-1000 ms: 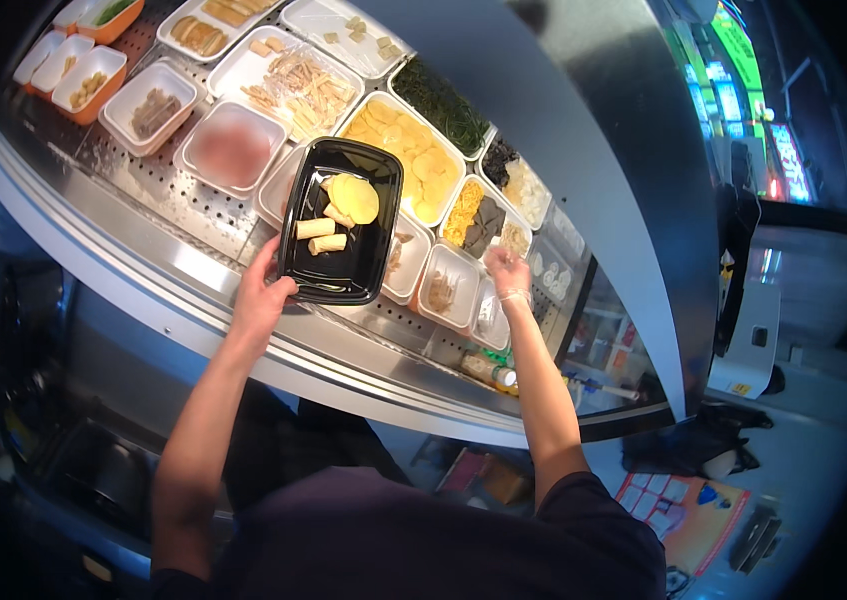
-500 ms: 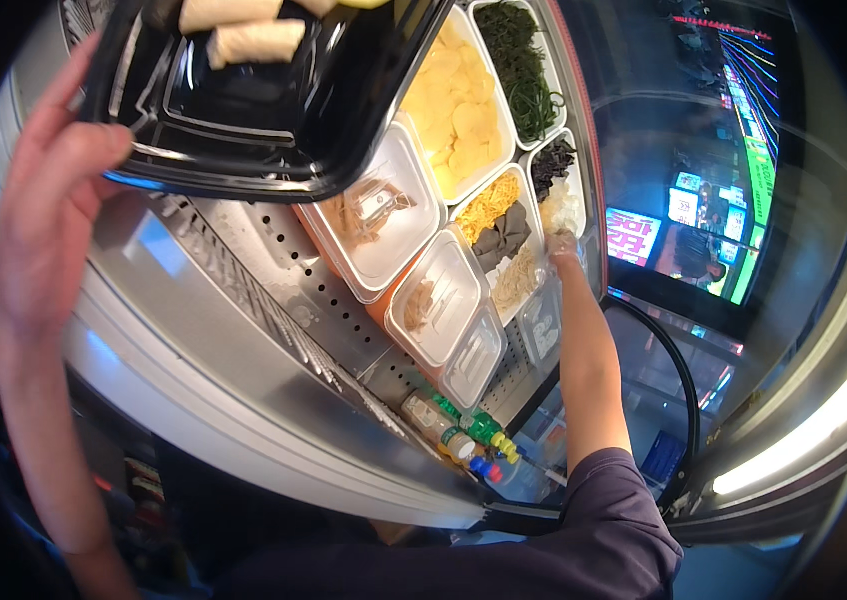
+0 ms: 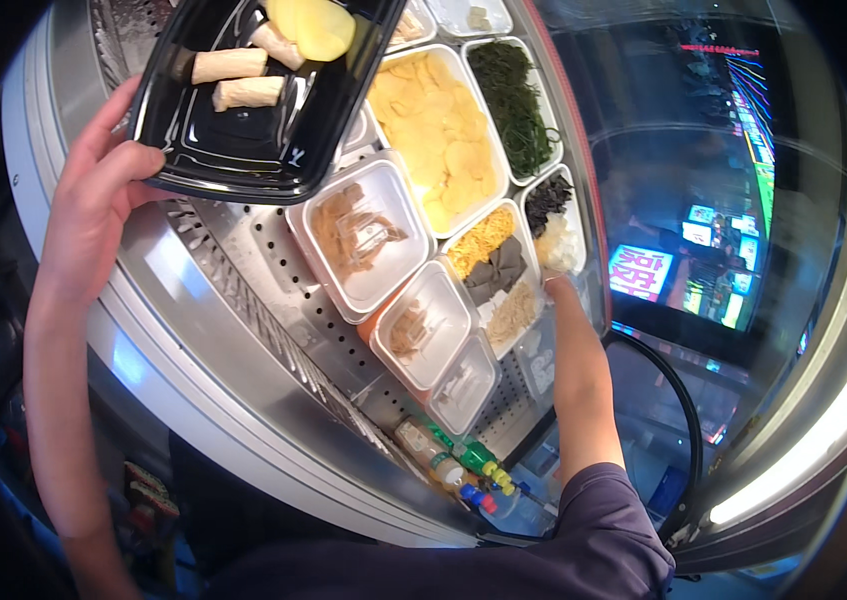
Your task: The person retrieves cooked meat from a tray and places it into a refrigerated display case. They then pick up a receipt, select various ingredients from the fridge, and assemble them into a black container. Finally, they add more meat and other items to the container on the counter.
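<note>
My left hand (image 3: pixel 108 175) grips the near left corner of a black plastic food container (image 3: pixel 233 170), thumb over the rim. Inside it lie several pale, beige rolls (image 3: pixel 248 92) and yellow round slices (image 3: pixel 315 28) that look like potato. My right hand (image 3: pixel 555 280) is down in a white tub (image 3: pixel 575 215) at the far right, by pale, frilly pieces (image 3: pixel 555 245) and dark, crinkled pieces (image 3: pixel 548 200). Its fingers are hidden, so what they hold does not show.
White tubs of yellow slices (image 3: pixel 443 140), dark green strands (image 3: pixel 508 95) and mixed shreds (image 3: pixel 493 270) stand in a metal case. Nearer are tubs with clear lids (image 3: pixel 368 235). Bottles (image 3: pixel 483 462) lie at the near end. Curved glass (image 3: pixel 643 150) closes the right side.
The black container sits a little further right and shows more of its contents. The tubs appear shifted slightly down in view. My right hand remains at the same tub.
</note>
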